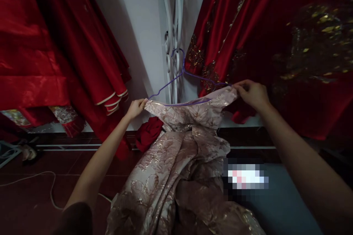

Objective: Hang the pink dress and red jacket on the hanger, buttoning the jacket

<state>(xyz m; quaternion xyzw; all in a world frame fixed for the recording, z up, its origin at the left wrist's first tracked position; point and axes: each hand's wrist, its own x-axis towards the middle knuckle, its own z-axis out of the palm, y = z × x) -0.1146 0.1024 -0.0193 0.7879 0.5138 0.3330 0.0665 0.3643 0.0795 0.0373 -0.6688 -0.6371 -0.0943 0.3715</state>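
Observation:
A pale pink dress [157, 165] with a shiny floral pattern hangs on a thin purple hanger [184, 69], its skirt spreading down toward me. My left hand [137, 109] pinches the dress's left shoulder at the hanger's end. At the opposite shoulder, my right hand [252, 94] grips the fabric between thumb and fingers. The neckline is stretched between both hands, with the hanger's lower bar showing along it. The hanger's hook stands up in front of a white scrolled metal rack [176, 33]; I cannot tell whether it touches the rack.
Red garments [91, 55] hang at the left, and red gowns with gold trim [220, 25] hang at the right. A red fabric bundle [149, 132] lies behind the dress. At lower right is a grey surface [286, 198] with a blurred-out patch. A white cable [52, 187] crosses the floor.

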